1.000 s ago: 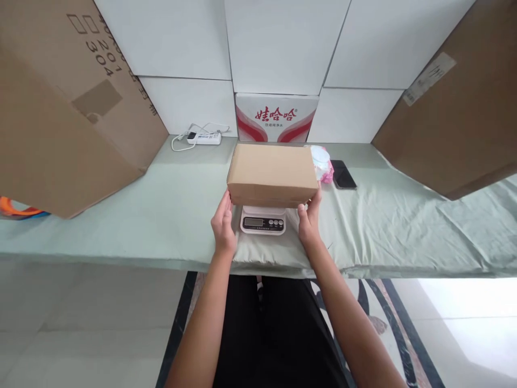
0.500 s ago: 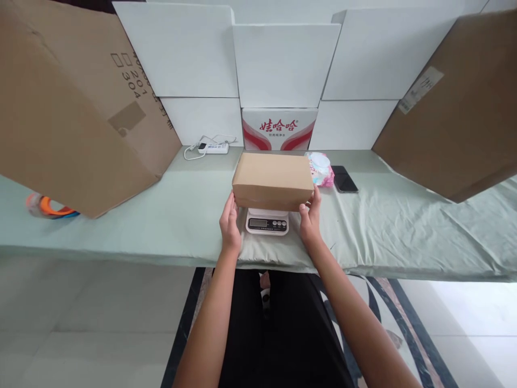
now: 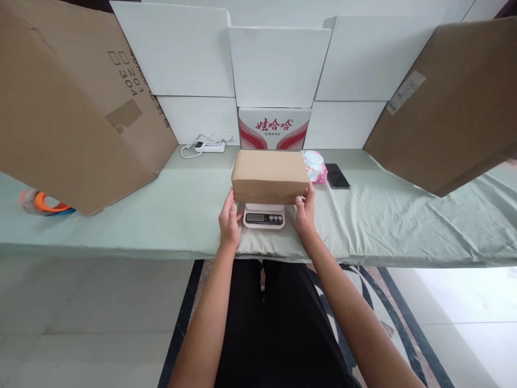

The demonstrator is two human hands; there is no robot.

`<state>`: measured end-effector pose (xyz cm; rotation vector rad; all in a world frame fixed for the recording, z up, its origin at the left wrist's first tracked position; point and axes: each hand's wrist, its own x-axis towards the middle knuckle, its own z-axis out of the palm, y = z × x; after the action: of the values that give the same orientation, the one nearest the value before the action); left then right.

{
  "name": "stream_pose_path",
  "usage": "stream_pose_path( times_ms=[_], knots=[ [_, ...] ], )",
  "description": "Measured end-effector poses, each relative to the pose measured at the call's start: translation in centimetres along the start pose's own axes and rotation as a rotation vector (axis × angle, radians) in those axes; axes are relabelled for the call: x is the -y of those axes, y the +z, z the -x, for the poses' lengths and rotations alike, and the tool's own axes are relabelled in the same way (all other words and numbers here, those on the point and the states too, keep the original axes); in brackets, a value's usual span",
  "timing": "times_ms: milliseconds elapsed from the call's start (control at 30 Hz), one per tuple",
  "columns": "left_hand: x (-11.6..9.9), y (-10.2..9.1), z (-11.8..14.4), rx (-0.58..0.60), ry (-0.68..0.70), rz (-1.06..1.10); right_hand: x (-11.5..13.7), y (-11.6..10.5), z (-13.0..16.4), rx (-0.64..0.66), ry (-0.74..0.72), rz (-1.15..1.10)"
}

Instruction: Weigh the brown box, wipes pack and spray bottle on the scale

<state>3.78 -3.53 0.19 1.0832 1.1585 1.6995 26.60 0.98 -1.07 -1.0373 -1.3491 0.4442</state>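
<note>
A closed brown cardboard box [image 3: 270, 172] rests on a small white digital scale [image 3: 264, 216] at the middle of the table. My left hand [image 3: 229, 220] touches the box's near left corner with fingers up against its side. On the other side my right hand [image 3: 306, 213] presses against the near right corner. Both hands hold the box between them. The scale's display and buttons show below the box's front edge.
The table is covered with a pale green cloth [image 3: 404, 215]. Large cardboard boxes lean at left [image 3: 68, 108] and right [image 3: 448, 102]. Behind are white boxes, a red-and-white carton [image 3: 274, 128], a power strip [image 3: 209, 146], a pink tissue pack [image 3: 317, 166], a black phone [image 3: 337, 176] and a tape roll [image 3: 42, 203].
The box sits lower onto the scale and my hands stay on its near corners. The view has shifted back and slightly up, so the table looks farther away.
</note>
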Motion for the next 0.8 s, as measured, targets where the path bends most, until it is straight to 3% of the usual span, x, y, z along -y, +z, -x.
stream_pose_path(
  times_ms=[333,800],
  knots=[
    [-0.24,-0.10,0.19,0.043,0.018,0.009,-0.34,0.15,-0.28,-0.014,0.009,-0.027],
    [-0.56,-0.03,0.30,0.006,0.054,-0.024,0.46,-0.27,-0.37,0.002,0.020,0.009]
  ],
)
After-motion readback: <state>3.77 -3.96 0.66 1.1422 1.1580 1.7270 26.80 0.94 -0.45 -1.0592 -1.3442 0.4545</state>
